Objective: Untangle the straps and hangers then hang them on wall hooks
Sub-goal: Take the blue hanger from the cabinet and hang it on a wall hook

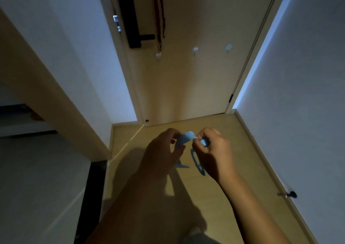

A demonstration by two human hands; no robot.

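Strap [186, 137] over the floor [248, 150], door [186, 90] ahead.
It runs between left hand [160, 151] and right hand [214, 150]; three hooks [195, 49] on the door beyond them; doorstop [290, 194] on the wall [302, 113], right of the right hand.

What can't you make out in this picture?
Head view, blue strap: how it loops is hidden by the gripping left hand and right hand.
Head view, red strap: top cut off by the upper edge.
Head view, door hooks: too small and blurred to tell their shape.
Head view, dark thing by the right wall: too dim to identify.
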